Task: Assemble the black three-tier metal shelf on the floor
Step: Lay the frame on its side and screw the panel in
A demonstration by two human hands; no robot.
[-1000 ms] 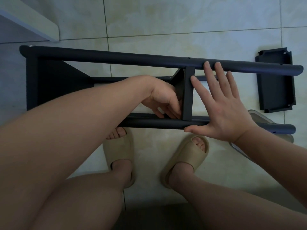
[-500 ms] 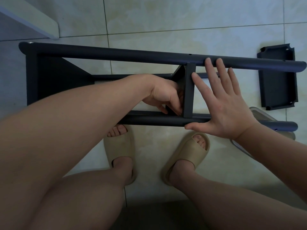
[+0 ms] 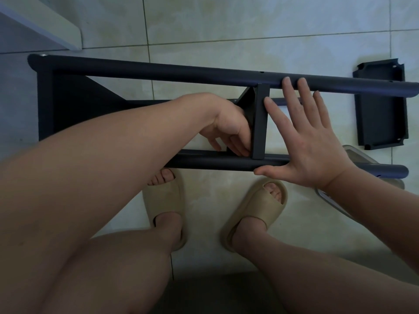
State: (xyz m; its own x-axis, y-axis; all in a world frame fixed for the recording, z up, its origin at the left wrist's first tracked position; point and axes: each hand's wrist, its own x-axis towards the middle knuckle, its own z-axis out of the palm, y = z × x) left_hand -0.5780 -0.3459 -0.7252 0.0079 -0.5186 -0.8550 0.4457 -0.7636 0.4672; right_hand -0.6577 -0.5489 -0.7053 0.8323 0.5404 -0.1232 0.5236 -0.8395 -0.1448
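Note:
The black shelf frame (image 3: 158,72) lies on its side on the tiled floor, with long round poles running left to right. One tier (image 3: 45,105) sits at its left end. A second tier (image 3: 259,123) stands between the upper and lower poles near the middle. My left hand (image 3: 229,130) reaches inside the frame and its curled fingers hold the left side of that middle tier near the lower pole. My right hand (image 3: 303,137) lies flat with fingers spread just right of the tier, fingertips on the upper pole, thumb along the lower pole (image 3: 204,163).
A third black tier (image 3: 381,109) lies loose on the floor at the right, past the pole ends. A clear plastic container (image 3: 358,159) sits under my right wrist. My feet in beige slippers (image 3: 256,214) stand just below the frame. A white furniture edge (image 3: 45,21) is at the top left.
The hands keep their places on the middle tier and poles. The view has shifted only slightly; the frame looks a little lower and more tilted.

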